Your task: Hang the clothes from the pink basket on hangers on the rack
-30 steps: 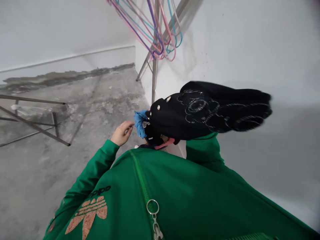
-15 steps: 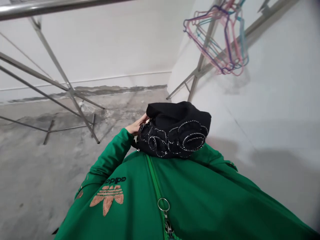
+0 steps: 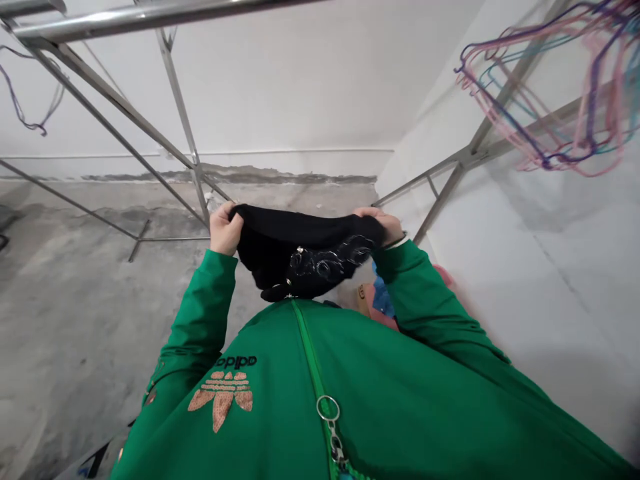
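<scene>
A black garment (image 3: 310, 230) with silvery looped trim and small shiny beads stretches between my two hands in front of my green jacket. At its left end, my left hand (image 3: 226, 228) is closed round a gathered edge. My right hand (image 3: 383, 223) grips the opposite end, its fingers partly hidden by the cloth. The upper edge is drawn fairly taut, while the trimmed part droops in folds below it. What kind of garment it is, I cannot tell.
A metal drying rack (image 3: 195, 167) stands at the left, its thick bar (image 3: 150, 19) crossing the top. Pink, purple and blue hangers (image 3: 545, 150) hang at upper right. Below my right arm, a box (image 3: 367, 300) and blue item (image 3: 383, 293) show on the floor.
The bunched black garment has been spread out sideways. My left hand has moved left and up, and my right hand, hidden before, now shows at the right end. The view has shifted left.
</scene>
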A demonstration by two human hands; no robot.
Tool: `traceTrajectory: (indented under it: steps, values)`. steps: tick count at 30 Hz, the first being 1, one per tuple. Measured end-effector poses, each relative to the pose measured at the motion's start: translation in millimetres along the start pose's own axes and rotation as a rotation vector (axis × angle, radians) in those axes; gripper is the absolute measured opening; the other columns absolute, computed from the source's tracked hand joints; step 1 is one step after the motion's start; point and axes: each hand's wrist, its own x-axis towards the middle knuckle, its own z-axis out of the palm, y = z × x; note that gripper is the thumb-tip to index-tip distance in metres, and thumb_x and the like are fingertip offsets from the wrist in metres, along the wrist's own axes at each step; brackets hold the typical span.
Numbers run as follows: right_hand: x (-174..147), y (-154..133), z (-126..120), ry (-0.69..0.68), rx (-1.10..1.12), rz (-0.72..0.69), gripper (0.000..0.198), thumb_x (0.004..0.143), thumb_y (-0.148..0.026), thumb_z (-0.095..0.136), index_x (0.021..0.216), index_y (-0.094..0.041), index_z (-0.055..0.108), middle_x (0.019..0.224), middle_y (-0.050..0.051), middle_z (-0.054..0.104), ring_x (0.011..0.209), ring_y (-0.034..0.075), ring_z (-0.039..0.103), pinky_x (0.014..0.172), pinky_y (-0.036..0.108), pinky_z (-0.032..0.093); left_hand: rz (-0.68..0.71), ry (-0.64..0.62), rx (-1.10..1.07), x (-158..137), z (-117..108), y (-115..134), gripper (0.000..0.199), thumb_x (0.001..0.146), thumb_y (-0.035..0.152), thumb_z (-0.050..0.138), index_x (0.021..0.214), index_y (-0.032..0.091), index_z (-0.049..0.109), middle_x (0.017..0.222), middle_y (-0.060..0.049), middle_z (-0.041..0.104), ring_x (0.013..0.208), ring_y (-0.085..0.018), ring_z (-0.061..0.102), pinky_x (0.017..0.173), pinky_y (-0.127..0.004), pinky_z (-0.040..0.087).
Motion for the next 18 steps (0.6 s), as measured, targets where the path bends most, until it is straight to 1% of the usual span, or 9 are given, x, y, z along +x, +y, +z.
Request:
traceTrajectory:
  steps: [2, 4, 6, 7, 8, 10, 12, 16, 18]
  values:
    - [-1, -7, 14, -0.112, -0.058, -0.035, 0.020, 0.086, -0.031, 0.059, 0.094, -0.013, 0.065, 0.095, 0.008, 0.066, 0.096, 0.022, 0.063, 0.090, 0.041, 0.052, 0.067, 0.114, 0.049, -3, 2, 14, 0.029, 0.071, 0.019, 0.057, 0.053, 0.018, 0.035, 0.049, 0.007, 0.030, 0.047, -0.005, 0.031, 0.046, -0.017, 0.027]
    - [-5, -15, 41, -0.154, -0.136, -0.170, 0.039, 0.079, -0.034, 0.063, 0.113, -0.016, 0.059, 0.116, 0.010, 0.062, 0.114, 0.025, 0.058, 0.100, 0.044, 0.047, 0.112, 0.108, 0.134, -11, 17, 28, 0.030, 0.069, 0.015, 0.055, 0.051, 0.018, 0.031, 0.049, 0.007, 0.027, 0.047, -0.005, 0.028, 0.047, -0.018, 0.025]
    - [-11, -22, 80, -0.130, -0.196, -0.374, 0.066, 0.075, -0.040, 0.066, 0.134, -0.018, 0.044, 0.135, 0.012, 0.050, 0.126, 0.027, 0.049, 0.106, 0.046, 0.042, 0.130, -0.007, 0.237, -23, 36, 41, 0.026, 0.067, 0.014, 0.054, 0.051, 0.018, 0.034, 0.049, 0.006, 0.030, 0.048, -0.007, 0.032, 0.049, -0.020, 0.027]
    - [-13, -23, 99, -0.137, -0.232, -0.492, 0.076, 0.072, -0.041, 0.069, 0.137, -0.018, 0.039, 0.139, 0.013, 0.047, 0.129, 0.027, 0.046, 0.109, 0.046, 0.039, 0.137, -0.085, 0.287, -29, 44, 46, 0.022, 0.067, 0.014, 0.055, 0.052, 0.018, 0.039, 0.049, 0.006, 0.034, 0.049, -0.007, 0.035, 0.050, -0.020, 0.029]
    - [-13, -23, 117, -0.133, -0.262, -0.582, 0.077, 0.071, -0.040, 0.070, 0.137, -0.018, 0.039, 0.139, 0.013, 0.046, 0.129, 0.027, 0.046, 0.110, 0.045, 0.038, 0.146, -0.152, 0.339, -34, 51, 51, 0.018, 0.067, 0.015, 0.055, 0.054, 0.018, 0.043, 0.050, 0.005, 0.038, 0.051, -0.009, 0.039, 0.052, -0.021, 0.031]
    - [-8, -19, 139, -0.115, -0.306, -0.644, 0.058, 0.078, -0.032, 0.061, 0.132, -0.018, 0.044, 0.131, 0.012, 0.053, 0.122, 0.025, 0.051, 0.106, 0.042, 0.041, 0.175, -0.217, 0.446, -41, 55, 56, 0.015, 0.067, 0.017, 0.056, 0.056, 0.019, 0.047, 0.053, 0.004, 0.043, 0.053, -0.010, 0.043, 0.055, -0.023, 0.032]
    - [3, -11, 141, -0.090, -0.355, -0.632, 0.041, 0.080, -0.021, 0.051, 0.121, -0.016, 0.052, 0.117, 0.011, 0.059, 0.110, 0.023, 0.056, 0.099, 0.039, 0.045, 0.211, -0.203, 0.548, -42, 46, 59, 0.017, 0.066, 0.019, 0.057, 0.055, 0.019, 0.044, 0.052, 0.003, 0.042, 0.052, -0.011, 0.043, 0.054, -0.024, 0.031]
    - [17, 8, 112, -0.062, -0.509, -0.542, 0.034, 0.071, -0.009, 0.052, 0.105, -0.013, 0.057, 0.105, 0.011, 0.057, 0.098, 0.021, 0.055, 0.089, 0.036, 0.047, 0.281, -0.168, 0.648, -41, 10, 60, 0.021, 0.064, 0.020, 0.054, 0.052, 0.021, 0.037, 0.049, 0.003, 0.038, 0.049, -0.012, 0.039, 0.051, -0.025, 0.029]
    - [10, 18, 103, -0.161, -0.578, -0.480, 0.031, 0.069, -0.006, 0.056, 0.099, -0.012, 0.059, 0.106, 0.012, 0.057, 0.100, 0.022, 0.053, 0.091, 0.039, 0.046, 0.290, -0.151, 0.659, -45, -5, 60, 0.021, 0.065, 0.021, 0.052, 0.052, 0.021, 0.036, 0.048, 0.003, 0.036, 0.047, -0.012, 0.038, 0.050, -0.026, 0.029]
